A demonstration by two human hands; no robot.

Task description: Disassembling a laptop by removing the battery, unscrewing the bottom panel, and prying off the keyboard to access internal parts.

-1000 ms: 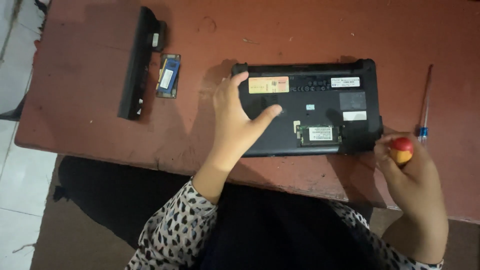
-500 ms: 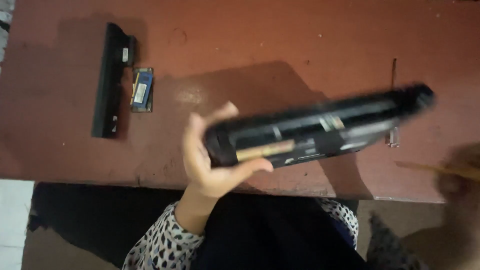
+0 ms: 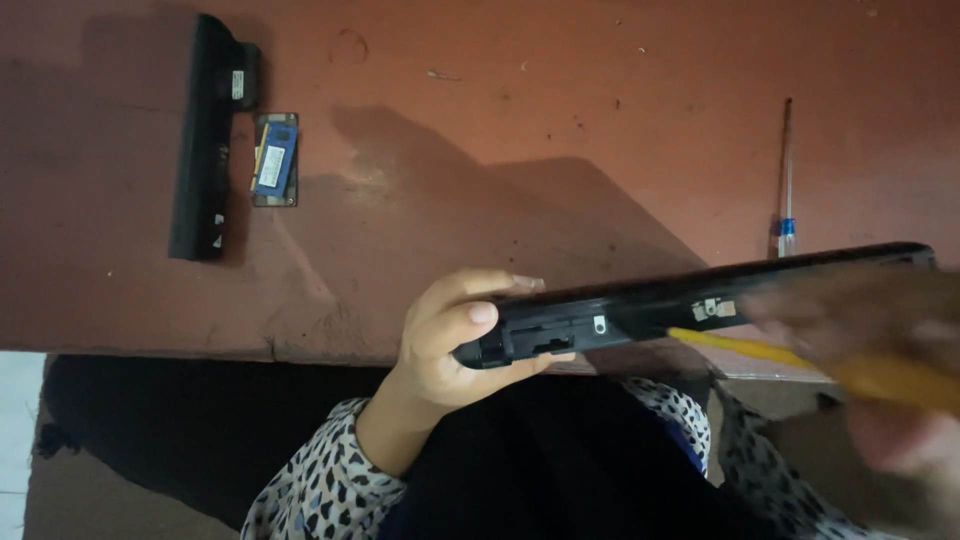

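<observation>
The left hand [image 3: 445,345] clamps the slim black plastic laptop [image 3: 690,300] by its end, tilted on edge. The blurred right hand [image 3: 880,390] grips a yellow-handled screwdriver [image 3: 800,360]. The laptop looks stiff, weighty and smooth; grasping both ends seems safest.

The left hand [image 3: 450,340] reaches up from a spotted sleeve, wrist bent slightly, thumb on top and fingers curled underneath, closed firmly in a grip with the knuckles toward the body. The right hand [image 3: 880,370] is low at the right edge, badly blurred, fingers apparently wrapped closed; its exact pose cannot be made out.
</observation>
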